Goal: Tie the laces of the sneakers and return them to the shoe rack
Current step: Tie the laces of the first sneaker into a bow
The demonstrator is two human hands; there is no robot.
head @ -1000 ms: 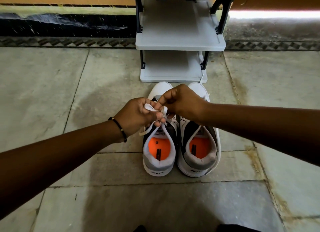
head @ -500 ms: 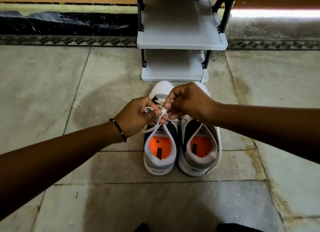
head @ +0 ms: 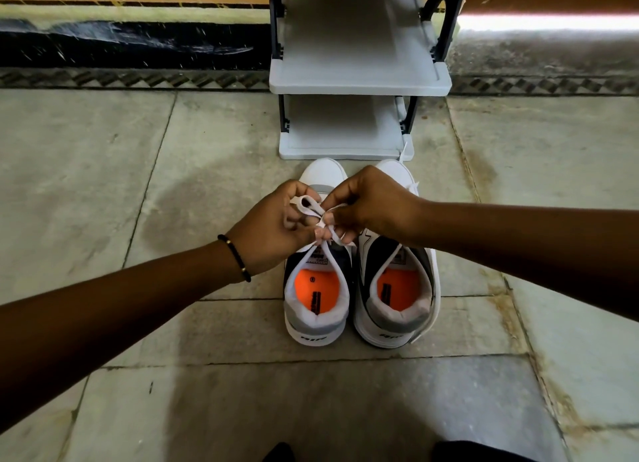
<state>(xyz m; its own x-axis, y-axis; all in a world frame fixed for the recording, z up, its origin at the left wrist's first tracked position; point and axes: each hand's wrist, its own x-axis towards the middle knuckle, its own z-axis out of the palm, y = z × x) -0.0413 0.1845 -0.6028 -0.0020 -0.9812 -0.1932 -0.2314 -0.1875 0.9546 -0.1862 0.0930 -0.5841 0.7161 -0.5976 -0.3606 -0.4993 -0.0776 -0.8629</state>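
Observation:
Two white, grey and navy sneakers with orange insoles stand side by side on the floor, heels toward me: the left sneaker (head: 316,309) and the right sneaker (head: 397,302). Both hands work over the left sneaker's tongue. My left hand (head: 273,230) pinches a loop of its white lace (head: 313,210). My right hand (head: 373,206) pinches the other strand of that lace beside the loop. The right sneaker's lace hangs loose down its outer side. The white and black shoe rack (head: 359,81) stands just beyond the toes.
Stone floor tiles (head: 138,171) spread to both sides of the sneakers. A dark patterned threshold strip (head: 138,79) runs along the wall behind the rack. My knees show at the bottom edge.
The lace loop in my left hand has become rounder and more open. My right hand has drawn its strand across the loop; both hands stay over the left sneaker.

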